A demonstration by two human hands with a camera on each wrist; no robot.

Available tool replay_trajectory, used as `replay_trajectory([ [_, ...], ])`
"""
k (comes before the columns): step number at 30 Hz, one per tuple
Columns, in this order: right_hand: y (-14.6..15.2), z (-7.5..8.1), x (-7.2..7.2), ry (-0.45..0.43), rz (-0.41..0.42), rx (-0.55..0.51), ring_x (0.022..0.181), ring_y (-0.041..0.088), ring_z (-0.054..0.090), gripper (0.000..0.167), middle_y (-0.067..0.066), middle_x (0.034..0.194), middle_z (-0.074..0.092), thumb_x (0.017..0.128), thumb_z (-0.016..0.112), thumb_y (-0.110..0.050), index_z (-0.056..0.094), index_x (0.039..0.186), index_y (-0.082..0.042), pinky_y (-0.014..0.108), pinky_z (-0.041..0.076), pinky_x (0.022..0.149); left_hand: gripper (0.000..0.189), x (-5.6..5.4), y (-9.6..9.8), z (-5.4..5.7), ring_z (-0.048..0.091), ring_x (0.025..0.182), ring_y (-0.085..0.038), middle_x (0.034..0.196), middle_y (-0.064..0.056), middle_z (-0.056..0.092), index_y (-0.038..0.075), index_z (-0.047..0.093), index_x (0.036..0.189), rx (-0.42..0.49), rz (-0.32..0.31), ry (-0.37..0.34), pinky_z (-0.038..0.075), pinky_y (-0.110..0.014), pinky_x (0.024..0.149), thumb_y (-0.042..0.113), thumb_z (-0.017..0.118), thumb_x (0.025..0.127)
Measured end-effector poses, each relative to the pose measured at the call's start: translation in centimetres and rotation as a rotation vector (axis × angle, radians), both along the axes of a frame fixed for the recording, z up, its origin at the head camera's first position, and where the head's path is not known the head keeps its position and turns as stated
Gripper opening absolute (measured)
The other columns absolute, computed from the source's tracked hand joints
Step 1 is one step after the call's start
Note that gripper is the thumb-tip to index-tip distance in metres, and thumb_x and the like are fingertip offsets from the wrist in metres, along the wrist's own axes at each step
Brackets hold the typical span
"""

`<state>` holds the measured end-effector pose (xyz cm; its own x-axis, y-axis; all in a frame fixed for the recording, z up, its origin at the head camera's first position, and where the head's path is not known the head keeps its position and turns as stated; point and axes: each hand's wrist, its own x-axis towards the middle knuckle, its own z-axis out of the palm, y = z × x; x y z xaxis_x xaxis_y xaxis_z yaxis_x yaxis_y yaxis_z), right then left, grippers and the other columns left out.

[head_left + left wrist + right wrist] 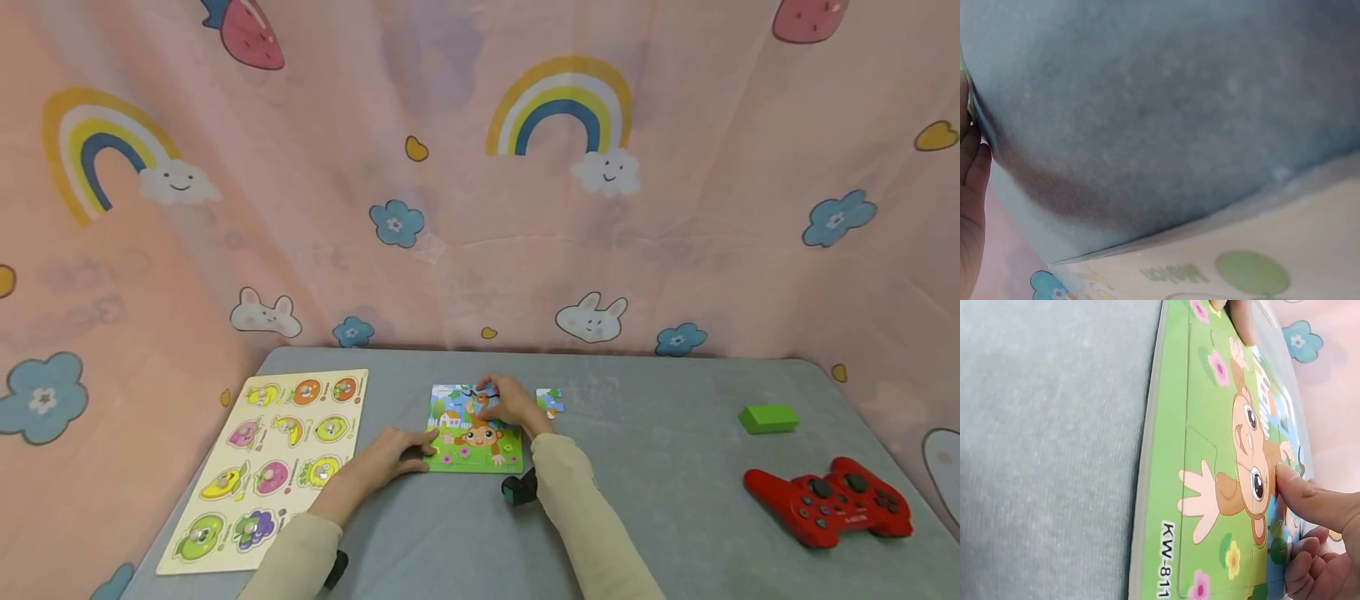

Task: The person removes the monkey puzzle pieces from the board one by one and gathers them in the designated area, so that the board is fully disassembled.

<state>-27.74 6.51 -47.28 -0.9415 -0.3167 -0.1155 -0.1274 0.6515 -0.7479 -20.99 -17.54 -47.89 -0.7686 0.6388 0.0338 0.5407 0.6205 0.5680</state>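
Observation:
A monkey jigsaw puzzle lies flat on the grey table, its green lower border facing the person. My left hand rests at its left edge, fingertips touching the border with the thumb lower down. Over the upper right part, my right hand spans a puzzle piece between thumb and forefinger, the thumb right above the monkey's head. The other right fingers are curled by the puzzle's far right side, and the palm hides part of the picture. A loose puzzle piece lies just right of that hand.
A cream fruit peg board lies at the left, close to the left forearm. On the right side are a green block and a red game controller. A patterned pink curtain hangs behind the table.

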Motion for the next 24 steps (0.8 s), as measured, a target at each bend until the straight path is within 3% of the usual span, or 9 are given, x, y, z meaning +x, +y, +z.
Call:
replay_trajectory([
  [7,0.2,-0.3,0.2,0.047,0.013,-0.082,0.095,0.029,0.051,0.037,0.016,0.103,0.054,0.079,0.076,0.002,0.058,0.112,0.0,0.044,0.044,0.087,0.045,0.0,0.1,0.2,0.061,0.111,-0.023,0.107,-0.003,0.072,-0.004,0.058,0.128,-0.005,-0.004,0.02,0.049,-0.041,0.093,0.015,0.068,0.089],
  [16,0.6,-1.4,0.9,0.09,-0.007,-0.221,0.104,0.033,0.058,0.039,0.016,0.109,0.063,0.077,0.076,0.004,0.063,0.114,0.002,0.047,0.046,0.092,0.039,0.3,0.3,0.2,0.061,0.111,-0.024,0.111,-0.006,0.07,-0.003,0.062,0.123,0.003,-0.006,0.02,0.049,-0.041,0.093,0.013,0.068,0.089],
  [20,1.0,-1.5,0.9,0.089,-0.01,-0.26,0.102,0.033,0.06,0.039,0.018,0.113,0.065,0.078,0.075,0.003,0.065,0.115,0.004,0.041,0.05,0.084,0.035,0.2,0.2,0.1,0.061,0.111,-0.024,0.116,-0.009,0.068,-0.002,0.065,0.12,0.002,0.002,0.021,0.049,-0.041,0.092,0.013,0.069,0.088],
  [24,1.4,-1.2,0.9,0.043,-0.032,-0.296,0.09,0.029,0.062,0.039,0.019,0.116,0.065,0.079,0.075,0.002,0.065,0.117,0.003,0.03,0.05,0.071,0.03,0.2,0.3,0.0,0.06,0.114,-0.025,0.124,-0.012,0.063,0.001,0.068,0.116,0.0,0.011,0.01,0.049,-0.041,0.093,0.013,0.069,0.088],
])
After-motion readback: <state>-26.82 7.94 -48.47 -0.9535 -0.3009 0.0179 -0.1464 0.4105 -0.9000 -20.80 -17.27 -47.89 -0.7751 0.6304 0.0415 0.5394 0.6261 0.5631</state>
